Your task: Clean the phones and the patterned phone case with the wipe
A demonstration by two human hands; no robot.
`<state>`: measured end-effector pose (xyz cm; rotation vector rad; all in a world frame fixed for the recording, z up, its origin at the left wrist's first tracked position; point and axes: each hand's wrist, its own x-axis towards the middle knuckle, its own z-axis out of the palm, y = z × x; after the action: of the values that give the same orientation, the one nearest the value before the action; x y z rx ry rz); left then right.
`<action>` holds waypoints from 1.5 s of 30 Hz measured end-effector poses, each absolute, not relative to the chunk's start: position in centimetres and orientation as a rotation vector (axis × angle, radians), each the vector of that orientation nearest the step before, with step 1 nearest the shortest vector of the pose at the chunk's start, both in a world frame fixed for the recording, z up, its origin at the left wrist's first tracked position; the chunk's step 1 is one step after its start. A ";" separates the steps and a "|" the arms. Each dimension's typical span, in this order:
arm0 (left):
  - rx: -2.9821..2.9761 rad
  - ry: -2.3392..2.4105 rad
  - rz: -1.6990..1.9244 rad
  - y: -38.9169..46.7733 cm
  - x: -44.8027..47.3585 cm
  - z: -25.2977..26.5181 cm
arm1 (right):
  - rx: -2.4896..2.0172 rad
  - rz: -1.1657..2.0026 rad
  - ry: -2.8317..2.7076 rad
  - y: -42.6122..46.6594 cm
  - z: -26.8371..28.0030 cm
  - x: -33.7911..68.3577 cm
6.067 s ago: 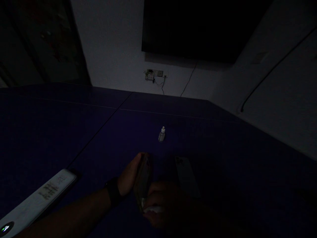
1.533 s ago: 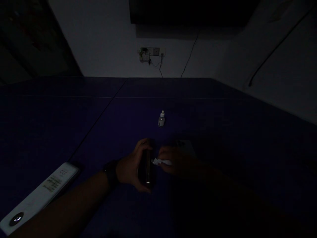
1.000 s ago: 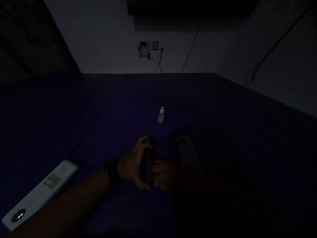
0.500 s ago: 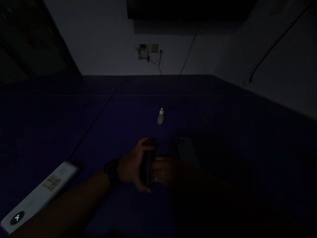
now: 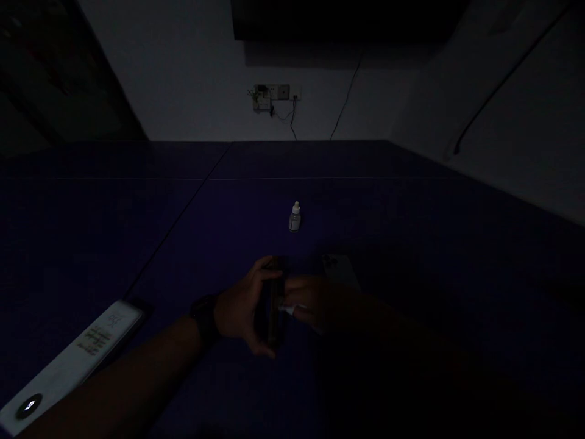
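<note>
A dark blue-purple surface filled most of the frame, with a pale wall behind it and a large black screen cut off by the top edge. At lower left lay a long white device with a round lit display near its lower end.

Just below the centre, the right hand had shifted slightly up the frame over the last half second, while the left hand had stayed much as it was. The left was curved into a half-open C, gripping a slim dark object by its ends, thumb at the lower one and fingers at the upper. That object stood between the two hands, its narrow side showing. To its right lay a phone, camera side up, partly behind the right hand.

Farther up, near mid-frame, a small dropper bottle stood upright, apart from both hands.

Smallest was a white wad, pinched in the right hand's closed fingers. It had shown low beneath them; now it faced the middle of the object's side, so the work seemed centred there. Whether it touched was too dark to tell.
</note>
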<state>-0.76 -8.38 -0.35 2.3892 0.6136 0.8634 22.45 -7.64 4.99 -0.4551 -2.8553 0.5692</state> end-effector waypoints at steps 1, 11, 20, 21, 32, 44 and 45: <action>2.382 0.599 0.861 -8.4 -0.8 -0.3 | -0.561 0.531 -2.798 -7.0 4.8 22.6; 2.373 0.556 0.858 -8.2 -0.8 -0.6 | -0.531 0.378 -2.800 -6.9 2.9 21.2; 2.373 0.554 0.885 -8.2 -0.6 -0.4 | -0.516 0.263 -2.848 -7.0 2.6 21.1; 2.367 0.554 0.887 -8.2 -0.6 -0.3 | -0.563 0.268 -2.828 -6.9 2.6 21.0; 2.367 0.597 0.852 -8.2 -0.9 -0.7 | -0.365 0.717 -2.818 -8.0 3.9 21.6; 2.361 0.505 0.877 -9.0 0.0 0.8 | -0.886 0.294 -2.725 -5.2 1.9 21.5; 2.364 0.506 0.882 -9.0 0.0 0.8 | -0.875 0.302 -2.725 -5.2 1.8 21.3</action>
<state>-0.01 -9.00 0.77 2.3637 0.5057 0.8818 21.28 -5.21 1.78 -0.8751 -2.7251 0.3015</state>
